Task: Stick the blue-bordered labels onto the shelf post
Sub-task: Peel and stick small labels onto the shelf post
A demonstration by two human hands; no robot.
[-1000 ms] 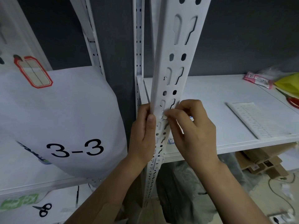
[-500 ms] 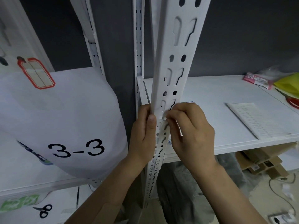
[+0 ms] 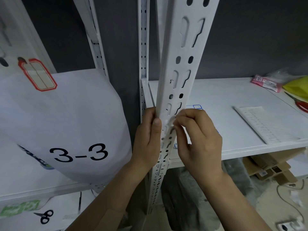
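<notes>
– White shelf post (image 3: 181,72): what has changed since the previous check?
– On the left hand (image 3: 148,139), no change. Its fingers stay wrapped round the post's left edge, thumb flat on the front face. The right hand (image 3: 198,139) has shifted slightly lower. It pinches a small white piece (image 3: 170,121) between thumb and forefinger against the slotted face; whether this is a label cannot be told. Behind its knuckles, a blue-bordered label (image 3: 196,107) now shows on the shelf (image 3: 216,90), just beside the post. It was covered before.
– Containers, left to right?
– Left bay: one white bag (image 3: 66,114) marked 3-3, contents hidden. Right bay, on the shelf: the blue-bordered label, then a white sheet (image 3: 266,124) lying flat, then a pink packet (image 3: 265,83) and a yellow bag (image 3: 298,88) near the far right edge, its contents hidden. Below the shelf: cardboard boxes (image 3: 273,165), contents not visible.
</notes>
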